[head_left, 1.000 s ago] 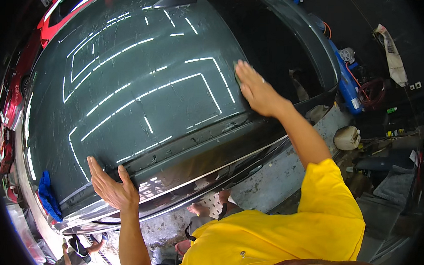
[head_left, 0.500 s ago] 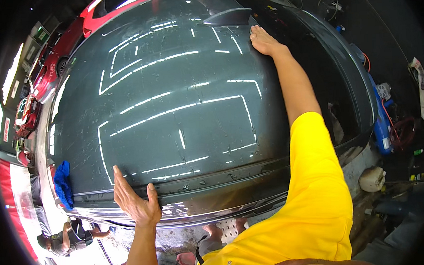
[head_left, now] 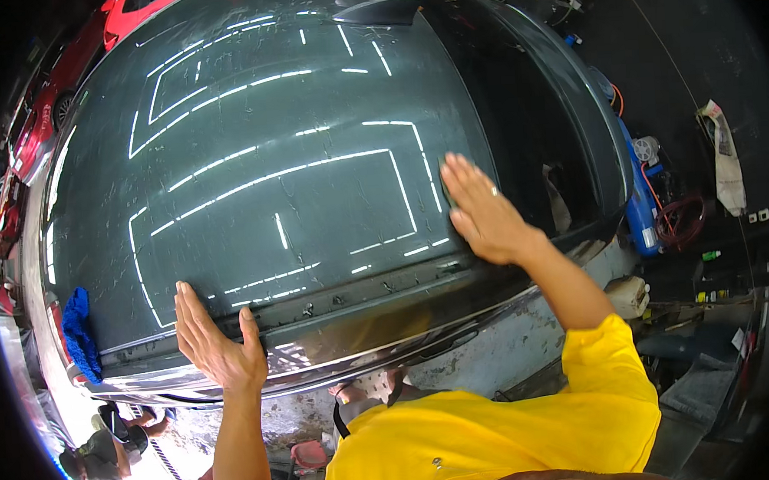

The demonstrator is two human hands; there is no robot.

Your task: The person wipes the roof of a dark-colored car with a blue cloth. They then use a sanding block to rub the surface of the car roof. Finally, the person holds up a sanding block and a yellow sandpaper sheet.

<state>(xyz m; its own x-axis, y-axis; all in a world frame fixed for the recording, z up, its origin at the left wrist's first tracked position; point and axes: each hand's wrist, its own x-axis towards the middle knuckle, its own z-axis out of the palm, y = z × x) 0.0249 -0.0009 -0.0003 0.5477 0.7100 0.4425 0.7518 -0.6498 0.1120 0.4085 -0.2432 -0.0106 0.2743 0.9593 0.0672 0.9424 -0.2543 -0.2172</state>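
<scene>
Before me is the dark, glossy car roof [head_left: 243, 195], marked by thin wrinkles and bright light reflections. My right hand [head_left: 485, 213] is flat on the roof near its right edge, fingers extended, a ring on one finger. At the near side edge of the roof, my left hand [head_left: 216, 340] lies spread, thumb apart, over the roof rail strip [head_left: 361, 289]. Neither hand holds anything. A dark shark-fin antenna [head_left: 379, 12] rises from the far right of the roof.
A blue cloth [head_left: 78, 334] lies at the roof's left corner. Red cars [head_left: 39, 128] stand beyond on the left. Another person [head_left: 100, 455] is low at the lower left. On the right are a blue tank [head_left: 638, 188] with hoses and a pale jug [head_left: 628, 297].
My right hand has come from beside the antenna back toward me along the roof's right part. My left hand stays at the near edge. The view has shifted somewhat.
</scene>
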